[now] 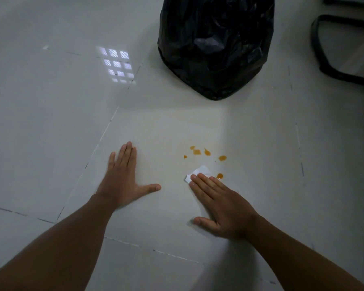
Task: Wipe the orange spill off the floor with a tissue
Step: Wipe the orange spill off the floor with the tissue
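Several small orange spill drops [206, 152] lie on the pale tiled floor, with one more drop [219, 176] close to my right fingertips. A white tissue [199, 172] lies flat on the floor, and my right hand [221, 204] presses down on it with flat fingers; only the tissue's far end shows beyond the fingertips. My left hand [124, 177] rests palm down on the floor to the left, fingers spread, holding nothing.
A full black rubbish bag [215, 45] stands on the floor just beyond the spill. A black chair or frame base [332, 66] is at the far right. Tile joints run diagonally across the floor [51, 122].
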A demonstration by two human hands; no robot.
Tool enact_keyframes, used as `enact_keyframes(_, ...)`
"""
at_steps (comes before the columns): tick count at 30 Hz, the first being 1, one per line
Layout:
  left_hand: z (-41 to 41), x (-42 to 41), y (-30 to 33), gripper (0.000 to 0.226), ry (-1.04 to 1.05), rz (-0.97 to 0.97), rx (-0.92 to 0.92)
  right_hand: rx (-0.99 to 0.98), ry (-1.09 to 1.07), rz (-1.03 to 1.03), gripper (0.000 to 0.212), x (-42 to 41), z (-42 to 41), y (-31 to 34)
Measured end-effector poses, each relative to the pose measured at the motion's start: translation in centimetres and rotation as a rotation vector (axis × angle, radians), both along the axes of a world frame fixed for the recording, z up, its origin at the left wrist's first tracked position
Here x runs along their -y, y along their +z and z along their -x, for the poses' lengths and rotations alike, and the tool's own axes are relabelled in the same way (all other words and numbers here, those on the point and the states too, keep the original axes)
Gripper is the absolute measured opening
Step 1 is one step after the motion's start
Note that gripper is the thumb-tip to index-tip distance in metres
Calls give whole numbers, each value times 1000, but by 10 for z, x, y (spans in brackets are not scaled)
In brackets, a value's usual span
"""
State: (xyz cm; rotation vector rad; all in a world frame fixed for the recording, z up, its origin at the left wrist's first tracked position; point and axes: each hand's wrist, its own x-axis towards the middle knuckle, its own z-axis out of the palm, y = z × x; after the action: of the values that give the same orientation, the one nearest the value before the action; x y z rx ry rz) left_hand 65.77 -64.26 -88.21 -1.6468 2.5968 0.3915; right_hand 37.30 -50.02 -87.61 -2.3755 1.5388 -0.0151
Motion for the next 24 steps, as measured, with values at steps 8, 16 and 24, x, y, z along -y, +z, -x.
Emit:
enact_keyframes(8, 4, -2, -3, 143, 23, 24, 10, -21, -164, 37, 85, -11, 1, -1)
enact_keyframes(16, 7, -2, -4, 143, 38, 33, 13, -17, -390, 44, 86, -20, 4, 0)
enact_keyframes(24, 7, -1, -7, 142, 46, 34, 30, 34, -812, -6, 94, -46, -15, 7)
